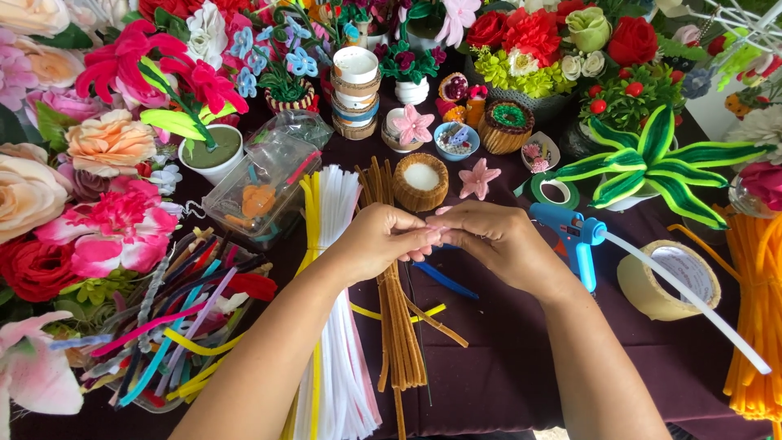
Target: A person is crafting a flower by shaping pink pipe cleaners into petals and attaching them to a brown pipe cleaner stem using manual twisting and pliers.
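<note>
My left hand [383, 239] and my right hand [493, 242] meet fingertip to fingertip over the dark tablecloth [505, 358]. Between the fingers a small pink piece [436, 236] is pinched; most of it is hidden. Below the hands lie bundles of brown pipe cleaners [399, 318], white pipe cleaners [342, 342] and yellow pipe cleaners [312, 244], plus a blue pipe cleaner [444, 279]. A blue glue gun [570, 232] with a white glue stick [684, 293] lies just right of my right hand.
A brown tape roll [643, 293] and an orange pipe cleaner bundle [753, 310] sit at right. A tray of mixed coloured pipe cleaners [175, 326] and a clear plastic box [261, 191] are at left. Artificial flowers, small pots, a pink flower [478, 179] and green tape [554, 191] crowd the back.
</note>
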